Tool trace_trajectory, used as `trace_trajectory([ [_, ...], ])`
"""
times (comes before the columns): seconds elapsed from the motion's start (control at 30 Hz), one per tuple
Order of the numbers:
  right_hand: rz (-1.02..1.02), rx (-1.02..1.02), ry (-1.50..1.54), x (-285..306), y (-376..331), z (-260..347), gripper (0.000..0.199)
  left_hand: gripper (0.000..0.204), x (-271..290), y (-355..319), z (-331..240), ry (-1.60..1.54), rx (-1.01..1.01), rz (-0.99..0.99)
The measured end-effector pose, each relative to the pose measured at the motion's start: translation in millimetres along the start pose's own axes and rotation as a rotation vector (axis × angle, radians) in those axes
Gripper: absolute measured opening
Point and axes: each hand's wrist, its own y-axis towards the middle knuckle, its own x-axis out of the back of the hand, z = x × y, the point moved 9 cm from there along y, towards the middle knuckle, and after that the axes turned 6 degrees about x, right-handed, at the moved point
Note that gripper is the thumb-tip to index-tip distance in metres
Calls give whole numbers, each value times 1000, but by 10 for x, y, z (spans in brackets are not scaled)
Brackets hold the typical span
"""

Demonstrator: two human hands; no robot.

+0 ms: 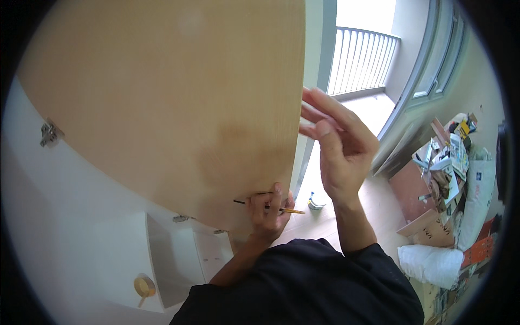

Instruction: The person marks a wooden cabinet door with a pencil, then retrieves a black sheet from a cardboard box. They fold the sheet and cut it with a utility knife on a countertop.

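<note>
Head view, looking down along a large pale wood-grain cabinet door panel (162, 97), swung open so its face fills the upper left of the picture.

Left hand (269, 212): fingers curled shut around a thin yellow-and-black pencil (271, 207). The hand rests against the lower edge of the panel, knuckles touching the wood. The dark end of the pencil lies flat on the panel face, the yellow shaft sticks out to the right past the fingers. Judgement: the hand is braced on the panel to steady the pencil on that surface. No drawn line can be made out.

Right hand (337, 145): raised just beside the panel's right edge, palm turned toward the edge, fingers stretched out and loosely together, thumb apart. Wide open, holding nothing. Fingertips sit at the edge; contact or a small gap cannot be told.

Surroundings:
- silver metal hinge (49, 132) on the panel's left edge, against the white cabinet body (81, 216);
- white open drawer box (179, 260) below the panel;
- small round tan cup (143, 286) on the white surface, lower left;
- small can (316, 201) on the floor beyond the hands;
- pile of cardboard, papers and white sacks (444, 179) at right;
- balcony railing (360, 59) at top.
</note>
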Motion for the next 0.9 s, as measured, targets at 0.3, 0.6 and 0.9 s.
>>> trace_trajectory([
  [0.3, -48, 355, -522, -100, -85, 289, 31, 64, 51, 68, 4, -79, 33, 117],
  [0.6, -306, 366, -660, -153, -283, 281, 8, 60, 454, -15, 474, -252, 94, 375],
  [0.9, -475, 379, -706, -191, -522, 322, 12, 60, 810, 53, 1018, -333, 196, 477],
])
